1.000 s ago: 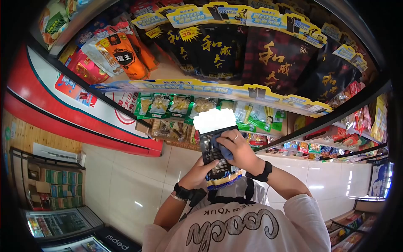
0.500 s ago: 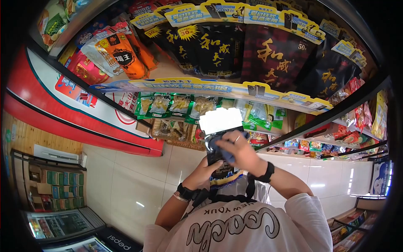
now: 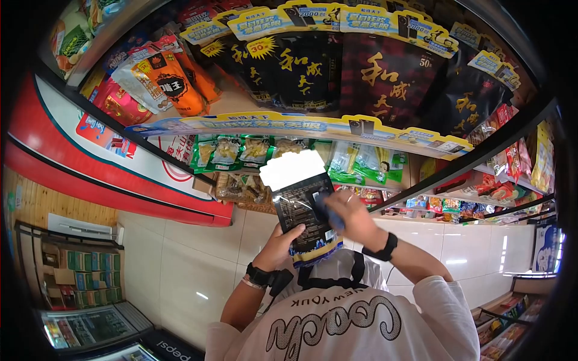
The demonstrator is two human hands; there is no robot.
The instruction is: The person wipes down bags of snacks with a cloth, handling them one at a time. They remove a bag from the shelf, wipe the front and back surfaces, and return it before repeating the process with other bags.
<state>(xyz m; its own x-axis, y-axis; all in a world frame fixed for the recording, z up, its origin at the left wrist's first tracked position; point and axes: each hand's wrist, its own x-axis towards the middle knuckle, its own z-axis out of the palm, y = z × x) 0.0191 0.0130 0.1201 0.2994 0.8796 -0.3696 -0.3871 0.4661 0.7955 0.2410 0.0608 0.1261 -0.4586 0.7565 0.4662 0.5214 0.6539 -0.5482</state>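
My left hand grips a black snack pouch by its lower left side, thumb on the printed face. The pouch is tilted in front of my chest, with small print towards me and a white header card at its top. My right hand, a ring on one finger, is closed around a dark blue cloth. The cloth lies against or just over the right side of the pouch; blur hides which. Both wrists wear black bands.
Ahead, a shelf carries upright black and maroon pouches and orange bags. Green snack packs fill the tier below. To the left stands a red and white freezer. A dark shelf post slants across on the right.
The pouch has swung left and tilted, so more of its printed face shows. My right hand with the cloth has moved slightly right and down across it. My left hand has shifted a little left.
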